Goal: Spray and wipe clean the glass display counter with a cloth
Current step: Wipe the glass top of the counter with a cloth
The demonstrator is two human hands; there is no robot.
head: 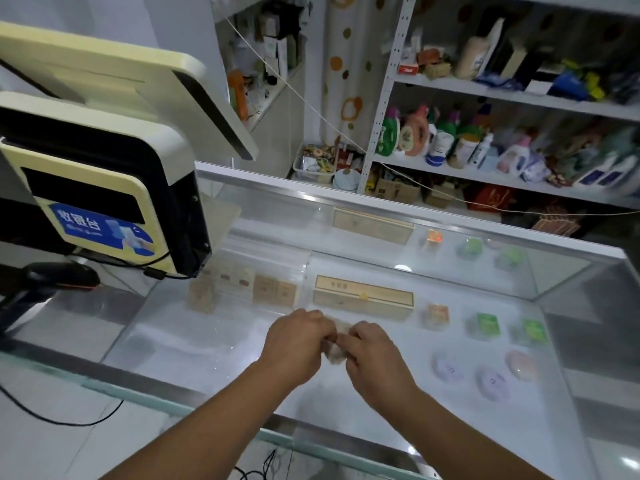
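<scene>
Progress: early on, I'd guess. The glass worktop (207, 348) looks hazy, with fine droplets glinting left of the hands, so the spraying seems done there. I can't make out any wiped streaks.
Left to do: pretty much all the wiping, right side included, far as I can tell.
Cloth: a small crumpled beige cloth (333, 355), bunched between both hands over the middle-front of the glass. Can't tell if it touches.
Left hand: the left hand (298, 341) has its fingers (325, 332) curled in, pinching the cloth's left side.
Right hand: the right hand (372, 351) is the same deal, curled in and pinching the other side.
My read: probably folding or re-bunching it before a pass.
Nearby: the till (104, 209) sits at the left end.
</scene>
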